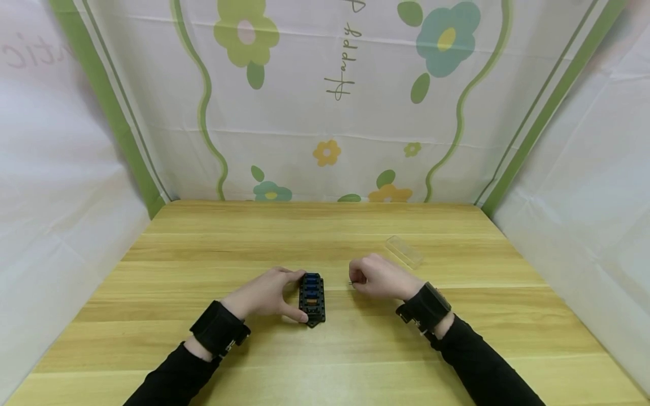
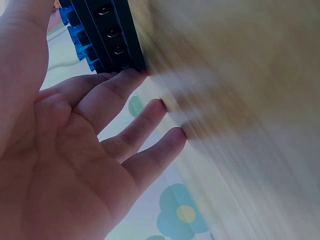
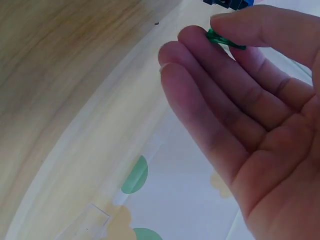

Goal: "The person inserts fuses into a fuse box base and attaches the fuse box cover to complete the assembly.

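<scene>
A black fuse box (image 1: 319,304) lies lengthwise on the wooden table, with several blue blade fuses (image 1: 311,286) and an orange one (image 1: 312,302) seated in its row. My left hand (image 1: 266,293) grips the box by its two ends, thumb at the near end and index finger at the far end. Its other fingertips touch the tabletop in the left wrist view. To the right of the box, my right hand (image 1: 381,276) pinches a small green blade fuse (image 3: 225,41) between thumb and fingers, apart from the box.
A clear plastic cover (image 1: 404,251) lies on the table (image 1: 244,225) beyond my right hand. White cloth walls with printed flowers stand at the back and both sides. A tiny dark speck (image 3: 156,23) shows on the wood in the right wrist view.
</scene>
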`<action>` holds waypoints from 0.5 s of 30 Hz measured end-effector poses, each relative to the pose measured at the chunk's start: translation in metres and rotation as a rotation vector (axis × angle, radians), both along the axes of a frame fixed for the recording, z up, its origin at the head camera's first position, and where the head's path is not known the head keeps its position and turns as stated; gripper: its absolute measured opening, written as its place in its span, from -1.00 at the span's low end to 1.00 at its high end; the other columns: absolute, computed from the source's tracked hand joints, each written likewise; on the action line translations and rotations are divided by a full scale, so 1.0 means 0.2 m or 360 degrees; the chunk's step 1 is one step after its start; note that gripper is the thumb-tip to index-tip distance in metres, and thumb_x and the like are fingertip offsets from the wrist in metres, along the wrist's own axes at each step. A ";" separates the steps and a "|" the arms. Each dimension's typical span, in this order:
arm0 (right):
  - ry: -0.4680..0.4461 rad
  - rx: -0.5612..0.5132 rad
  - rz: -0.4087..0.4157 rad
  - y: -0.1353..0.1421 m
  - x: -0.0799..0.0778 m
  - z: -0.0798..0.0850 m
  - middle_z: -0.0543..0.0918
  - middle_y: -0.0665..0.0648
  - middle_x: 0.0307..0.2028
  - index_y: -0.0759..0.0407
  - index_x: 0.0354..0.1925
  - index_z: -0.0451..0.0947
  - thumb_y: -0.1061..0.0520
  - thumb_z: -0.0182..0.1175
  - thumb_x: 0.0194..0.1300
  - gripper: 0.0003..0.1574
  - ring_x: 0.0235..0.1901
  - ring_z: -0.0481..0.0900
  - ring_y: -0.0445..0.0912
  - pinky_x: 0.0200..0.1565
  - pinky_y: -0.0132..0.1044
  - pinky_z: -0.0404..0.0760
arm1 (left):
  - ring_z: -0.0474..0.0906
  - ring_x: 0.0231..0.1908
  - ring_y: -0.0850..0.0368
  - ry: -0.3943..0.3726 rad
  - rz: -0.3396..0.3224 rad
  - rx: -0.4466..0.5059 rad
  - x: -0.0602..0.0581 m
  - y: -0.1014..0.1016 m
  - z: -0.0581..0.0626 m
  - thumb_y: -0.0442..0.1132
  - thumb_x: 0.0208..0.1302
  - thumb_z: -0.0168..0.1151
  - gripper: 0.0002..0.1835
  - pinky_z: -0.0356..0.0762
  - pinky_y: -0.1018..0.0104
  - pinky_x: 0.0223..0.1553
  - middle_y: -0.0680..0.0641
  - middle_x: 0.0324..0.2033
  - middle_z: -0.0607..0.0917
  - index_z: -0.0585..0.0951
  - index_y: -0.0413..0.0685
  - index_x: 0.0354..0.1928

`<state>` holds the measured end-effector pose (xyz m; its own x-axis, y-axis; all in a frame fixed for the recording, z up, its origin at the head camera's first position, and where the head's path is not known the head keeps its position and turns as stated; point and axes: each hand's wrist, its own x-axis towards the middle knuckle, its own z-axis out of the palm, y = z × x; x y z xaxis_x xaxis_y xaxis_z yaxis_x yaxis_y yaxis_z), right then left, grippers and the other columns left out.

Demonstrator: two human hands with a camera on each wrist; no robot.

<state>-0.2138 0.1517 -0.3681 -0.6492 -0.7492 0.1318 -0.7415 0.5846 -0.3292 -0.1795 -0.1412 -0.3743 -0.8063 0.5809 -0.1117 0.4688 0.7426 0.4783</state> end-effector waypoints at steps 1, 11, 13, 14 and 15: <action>-0.0001 -0.0004 0.0000 0.00 0.00 0.00 0.49 -0.15 -0.48 0.04 -0.41 0.53 0.25 0.24 0.14 -0.89 -0.48 0.46 -0.24 -0.41 -0.44 0.45 | 0.25 0.25 -0.12 -0.0002 -0.0001 0.0001 0.00 0.00 0.00 0.38 -0.14 0.34 0.10 0.28 0.09 0.16 -0.17 0.25 0.37 0.26 -0.06 0.41; 0.0026 -0.0049 -0.0009 -0.01 0.01 0.00 0.51 -0.17 -0.47 0.03 -0.39 0.56 0.25 0.28 0.14 -0.88 -0.47 0.47 -0.29 -0.40 -0.46 0.46 | 0.28 0.24 -0.10 -0.0014 -0.0001 0.0022 0.00 0.00 -0.01 0.39 -0.14 0.34 0.11 0.30 0.11 0.14 -0.17 0.25 0.37 0.25 -0.06 0.42; 0.0031 -0.0056 -0.0008 -0.01 0.01 0.00 0.52 -0.17 -0.46 0.04 -0.38 0.57 0.25 0.28 0.15 -0.89 -0.47 0.46 -0.30 -0.41 -0.45 0.46 | 0.27 0.24 -0.11 -0.0012 0.0001 0.0021 0.00 0.00 -0.01 0.38 -0.14 0.34 0.11 0.30 0.10 0.14 -0.17 0.25 0.37 0.25 -0.06 0.42; 0.0032 -0.0059 -0.0008 -0.01 0.01 0.00 0.52 -0.16 -0.47 0.05 -0.38 0.57 0.25 0.28 0.16 -0.90 -0.49 0.44 -0.30 -0.42 -0.45 0.45 | 0.27 0.24 -0.11 -0.0012 0.0000 0.0020 0.00 0.00 -0.01 0.38 -0.14 0.34 0.11 0.30 0.10 0.15 -0.17 0.25 0.37 0.25 -0.06 0.42; 0.0036 -0.0058 -0.0009 -0.01 0.01 0.00 0.52 -0.15 -0.47 0.06 -0.38 0.57 0.25 0.27 0.17 -0.91 -0.50 0.42 -0.30 -0.44 -0.45 0.44 | 0.27 0.25 -0.11 -0.0012 0.0000 0.0021 0.00 0.00 0.00 0.38 -0.14 0.34 0.11 0.30 0.10 0.15 -0.17 0.25 0.37 0.25 -0.07 0.42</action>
<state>-0.2124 0.1495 -0.3685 -0.6498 -0.7400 0.1735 -0.7458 0.5768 -0.3332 -0.1794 -0.1416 -0.3752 -0.8056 0.5822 -0.1102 0.4650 0.7365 0.4913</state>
